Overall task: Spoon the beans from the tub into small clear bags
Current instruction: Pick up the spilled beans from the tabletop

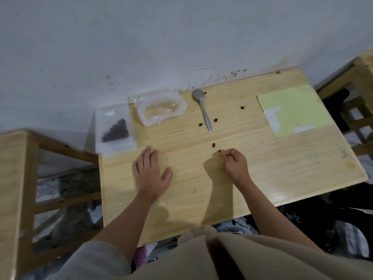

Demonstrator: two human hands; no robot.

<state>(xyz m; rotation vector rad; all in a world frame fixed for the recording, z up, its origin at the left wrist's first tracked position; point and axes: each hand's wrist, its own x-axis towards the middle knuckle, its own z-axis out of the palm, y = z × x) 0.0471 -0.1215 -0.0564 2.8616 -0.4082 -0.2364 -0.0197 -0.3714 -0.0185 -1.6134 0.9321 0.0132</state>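
A clear plastic tub (161,110) stands at the back of the wooden table (282,158), and it looks empty of beans. To its left lies a small clear bag (115,130) with dark beans inside. A metal spoon (202,109) lies bowl-up to the right of the tub. Several loose beans (215,120) are scattered around the spoon and nearer me. My left hand (150,172) rests flat on the table, fingers straight. My right hand (235,163) has its fingers curled, and its fingertips pinch at a loose bean (219,151) on the table.
A yellow-green sheet (292,110) lies at the back right of the table. The white wall (161,47) runs right behind the table. A wooden stand (16,178) is at the left and a wooden frame (359,93) at the right. Clutter lies on the floor below.
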